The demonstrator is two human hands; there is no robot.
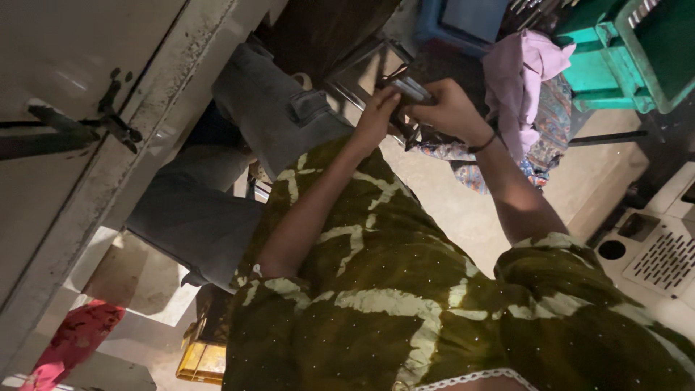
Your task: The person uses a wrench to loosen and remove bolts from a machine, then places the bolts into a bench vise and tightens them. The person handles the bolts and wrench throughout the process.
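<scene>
My left hand and my right hand meet in front of me, both closed around a small grey metal object with dark parts; what it is cannot be told. A dark thread band circles my right wrist. Just under the hands hangs a patterned blue and orange fabric. My olive green garment with pale streaks fills the lower view.
Grey trousers lie to the left of the hands. A pink cloth and green crate sit at upper right. A metal door with a latch stands left. Red cloth, a yellow item, a white grating.
</scene>
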